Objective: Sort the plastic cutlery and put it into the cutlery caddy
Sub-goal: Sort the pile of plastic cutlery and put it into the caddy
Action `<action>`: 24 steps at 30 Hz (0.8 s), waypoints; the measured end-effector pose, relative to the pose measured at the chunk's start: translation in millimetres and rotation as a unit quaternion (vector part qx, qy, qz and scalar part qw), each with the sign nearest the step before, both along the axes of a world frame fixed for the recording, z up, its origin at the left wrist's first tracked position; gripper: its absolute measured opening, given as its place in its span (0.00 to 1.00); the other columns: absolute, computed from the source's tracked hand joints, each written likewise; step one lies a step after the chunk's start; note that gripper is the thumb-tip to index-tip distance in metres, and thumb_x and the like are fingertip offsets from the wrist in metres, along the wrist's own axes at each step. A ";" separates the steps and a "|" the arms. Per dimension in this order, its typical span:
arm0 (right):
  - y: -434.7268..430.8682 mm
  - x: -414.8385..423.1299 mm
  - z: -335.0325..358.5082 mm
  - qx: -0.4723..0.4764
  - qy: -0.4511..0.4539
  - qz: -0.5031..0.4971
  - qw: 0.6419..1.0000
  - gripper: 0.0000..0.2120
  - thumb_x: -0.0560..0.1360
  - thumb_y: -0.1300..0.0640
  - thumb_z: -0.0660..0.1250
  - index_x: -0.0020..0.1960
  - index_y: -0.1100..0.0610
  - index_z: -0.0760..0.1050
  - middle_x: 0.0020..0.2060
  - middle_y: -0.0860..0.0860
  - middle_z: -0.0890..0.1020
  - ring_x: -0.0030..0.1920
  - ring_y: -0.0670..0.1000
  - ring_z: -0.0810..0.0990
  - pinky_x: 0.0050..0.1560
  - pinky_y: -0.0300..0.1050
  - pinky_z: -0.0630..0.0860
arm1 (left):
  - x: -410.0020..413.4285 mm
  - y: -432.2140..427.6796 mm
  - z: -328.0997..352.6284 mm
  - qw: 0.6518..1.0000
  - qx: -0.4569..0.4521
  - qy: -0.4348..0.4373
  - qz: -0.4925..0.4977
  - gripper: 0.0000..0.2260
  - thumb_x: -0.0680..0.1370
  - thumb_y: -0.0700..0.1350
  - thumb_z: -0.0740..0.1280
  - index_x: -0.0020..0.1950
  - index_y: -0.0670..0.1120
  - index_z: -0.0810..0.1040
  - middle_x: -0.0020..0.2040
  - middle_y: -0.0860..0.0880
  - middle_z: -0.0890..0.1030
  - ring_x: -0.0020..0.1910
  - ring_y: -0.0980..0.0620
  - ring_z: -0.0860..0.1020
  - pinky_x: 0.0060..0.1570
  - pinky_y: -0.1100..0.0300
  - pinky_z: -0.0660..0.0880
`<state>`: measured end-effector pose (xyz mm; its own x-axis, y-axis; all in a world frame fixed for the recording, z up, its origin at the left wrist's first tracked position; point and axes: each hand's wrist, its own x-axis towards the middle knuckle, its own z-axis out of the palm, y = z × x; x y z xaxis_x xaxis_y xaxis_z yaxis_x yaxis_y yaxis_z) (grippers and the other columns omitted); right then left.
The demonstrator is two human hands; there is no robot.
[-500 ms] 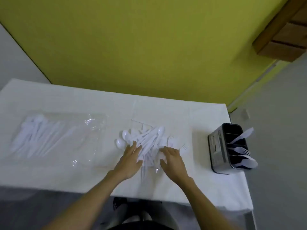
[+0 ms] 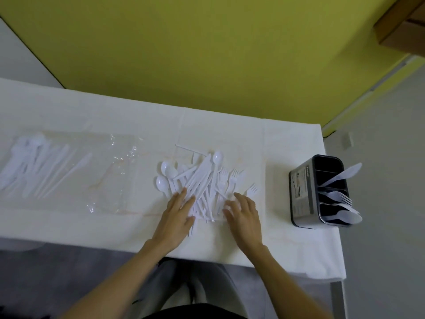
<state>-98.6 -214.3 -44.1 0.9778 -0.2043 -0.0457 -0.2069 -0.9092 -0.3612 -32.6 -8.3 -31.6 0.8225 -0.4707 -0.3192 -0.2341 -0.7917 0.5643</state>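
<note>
Toward table's [image 2: 92, 229] front edge, mid-span: my left hand [image 2: 178, 217] flat, fingers straight, pressing near-left side of cutlery pile [image 2: 202, 180]; my right hand [image 2: 244, 215] fingers loosely bent on near-right side, nothing gripped. Handles mostly slant away toward far right. Further out, caddy [image 2: 301, 192] at right edge, well apart; right hand nearer.

Glossy white plastic cutlery [image 2: 202, 180] lies heaped on a matt white bench cloth [image 2: 287, 238]. A crinkled clear plastic wrapper [image 2: 115, 157] glints, while the cutlery caddy [image 2: 303, 194] pairs a brushed-metal outside with a black plastic inside.
</note>
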 end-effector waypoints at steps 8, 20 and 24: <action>-45.5 6.9 -1.3 0.010 -0.051 0.016 0.999 0.12 0.71 0.70 0.71 0.53 0.63 0.81 0.55 0.58 0.82 0.61 0.61 0.77 0.56 0.53 0.79 | -5.9 -17.1 12.0 0.998 0.018 -0.050 -0.013 0.23 0.81 0.47 0.60 0.76 0.50 0.60 0.79 0.51 0.51 0.78 0.50 0.47 0.74 0.53 0.54; -64.3 1.5 -3.6 0.004 -0.058 0.031 0.998 0.05 0.71 0.68 0.71 0.46 0.62 0.79 0.45 0.56 0.82 0.46 0.57 0.79 0.44 0.48 0.78 | -11.6 -41.0 -3.5 0.993 0.016 -0.015 -0.118 0.26 0.82 0.49 0.58 0.78 0.53 0.52 0.77 0.58 0.39 0.76 0.54 0.35 0.77 0.55 0.44; -42.2 25.4 12.6 0.023 0.004 -0.091 0.996 0.04 0.75 0.59 0.68 0.44 0.59 0.78 0.37 0.52 0.80 0.40 0.56 0.78 0.39 0.48 0.73 | -6.3 -37.1 -0.8 0.994 -0.057 -0.062 -0.075 0.20 0.82 0.44 0.60 0.74 0.50 0.66 0.78 0.55 0.53 0.78 0.54 0.46 0.75 0.61 0.46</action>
